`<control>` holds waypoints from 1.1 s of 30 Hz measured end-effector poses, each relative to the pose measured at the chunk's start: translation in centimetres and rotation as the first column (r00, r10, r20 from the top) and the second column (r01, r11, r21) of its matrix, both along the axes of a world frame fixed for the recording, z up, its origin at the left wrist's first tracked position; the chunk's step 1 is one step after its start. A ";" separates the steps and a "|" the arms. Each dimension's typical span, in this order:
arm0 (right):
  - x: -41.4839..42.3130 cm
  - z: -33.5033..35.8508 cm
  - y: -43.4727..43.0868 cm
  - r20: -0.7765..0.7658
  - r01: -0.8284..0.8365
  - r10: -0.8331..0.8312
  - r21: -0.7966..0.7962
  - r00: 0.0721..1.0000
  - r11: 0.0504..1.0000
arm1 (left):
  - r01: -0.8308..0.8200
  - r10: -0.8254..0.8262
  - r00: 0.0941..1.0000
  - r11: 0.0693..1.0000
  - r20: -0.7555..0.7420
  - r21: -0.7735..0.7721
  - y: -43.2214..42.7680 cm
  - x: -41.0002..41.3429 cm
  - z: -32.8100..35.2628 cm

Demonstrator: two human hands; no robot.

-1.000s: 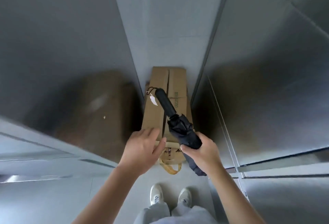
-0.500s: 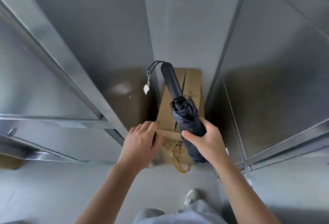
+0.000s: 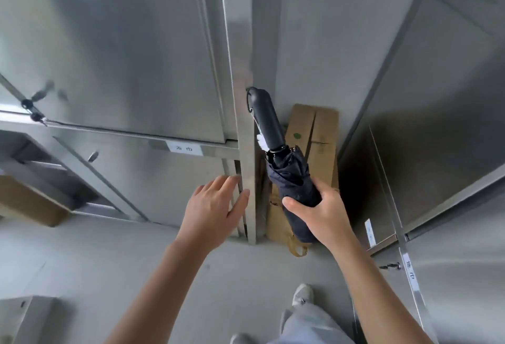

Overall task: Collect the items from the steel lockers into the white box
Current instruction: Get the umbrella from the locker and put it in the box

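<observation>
My right hand (image 3: 323, 213) grips a folded dark umbrella (image 3: 289, 177) around its fabric part, black handle pointing up and away, a small white tag hanging near the handle. Behind the umbrella, a brown cardboard package (image 3: 319, 141) with yellow straps lies inside the open steel locker (image 3: 308, 42). My left hand (image 3: 216, 209) is held out with straight fingers beside the locker's steel upright (image 3: 246, 152), holding nothing. At the bottom left corner is a pale boxy object (image 3: 24, 316), only partly in view.
The open locker door (image 3: 437, 114) stands to the right. A closed locker door (image 3: 123, 51) with keys in its lock is to the left, above a lower open compartment holding a brown box (image 3: 27, 201). Grey floor and my shoes (image 3: 302, 294) are below.
My left hand has let go of the cardboard package and moved left, outside the locker. My right hand has drawn the umbrella back and up. The view has swung left, showing neighbouring lockers.
</observation>
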State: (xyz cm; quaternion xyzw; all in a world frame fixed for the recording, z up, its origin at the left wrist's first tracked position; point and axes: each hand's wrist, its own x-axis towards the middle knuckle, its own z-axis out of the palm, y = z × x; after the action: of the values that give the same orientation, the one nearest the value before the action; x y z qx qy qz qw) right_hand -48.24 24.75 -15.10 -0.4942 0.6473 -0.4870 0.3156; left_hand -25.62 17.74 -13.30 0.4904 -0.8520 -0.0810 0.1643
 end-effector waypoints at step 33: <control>50.4 -0.8 15.3 0.106 -0.965 0.981 0.187 -0.164 -0.182 | -0.966 0.971 -0.238 -0.238 0.013 0.102 44.8 31.3 -1.1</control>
State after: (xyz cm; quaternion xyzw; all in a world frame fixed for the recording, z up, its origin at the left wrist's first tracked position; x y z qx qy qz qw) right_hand 2.16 40.03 -15.92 -0.7953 0.0982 0.0138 0.5981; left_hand 5.65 62.55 -14.43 0.9749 -0.1306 0.0304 0.1778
